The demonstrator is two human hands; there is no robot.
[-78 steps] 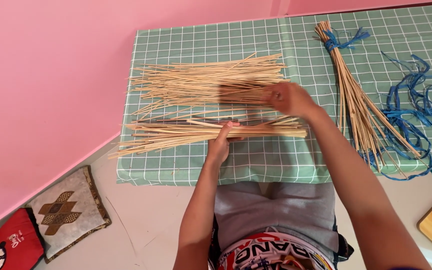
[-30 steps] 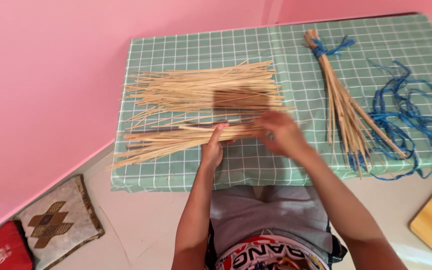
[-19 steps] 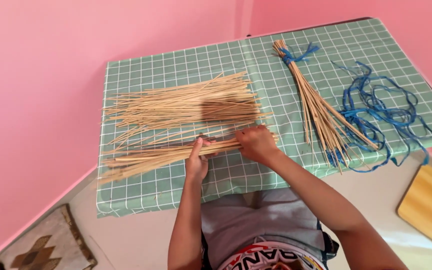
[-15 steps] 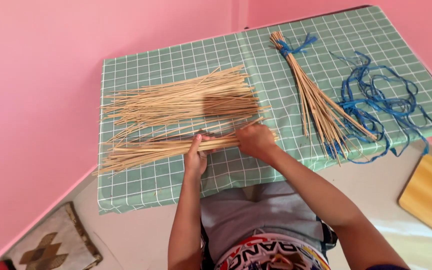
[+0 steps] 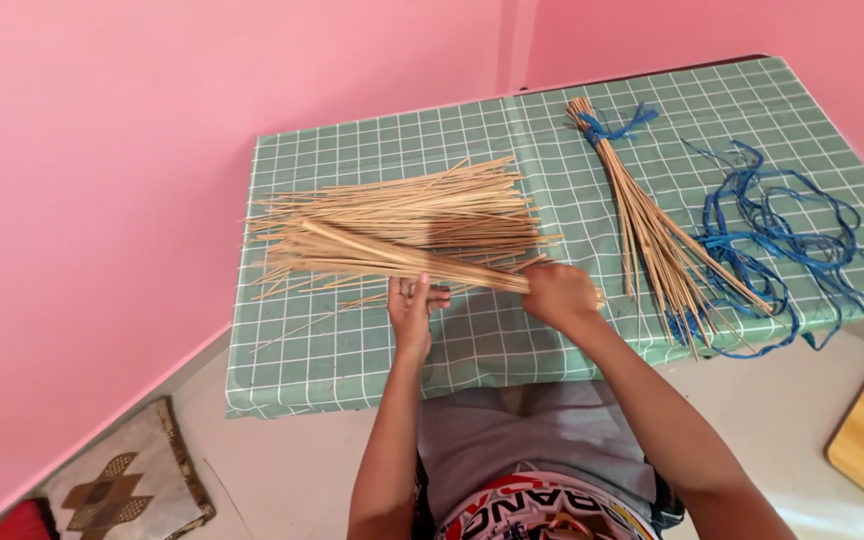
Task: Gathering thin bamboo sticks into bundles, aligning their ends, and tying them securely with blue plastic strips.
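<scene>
Two hands at work over a green checked tablecloth (image 5: 382, 370) on a table set against pink walls. Right hand (image 5: 559, 296) closed around one end of a bunch of pale thin sticks (image 5: 402, 258), lifted at a slant above the loose heap of sticks (image 5: 422, 205). Left hand (image 5: 413, 308) under that bunch, fingers partly curled, grip impossible to tell. Further right, one bundle tied with blue string (image 5: 652, 225), then one tangle of blue strings (image 5: 792, 245). One patterned cushion (image 5: 132, 490) on the floor.
</scene>
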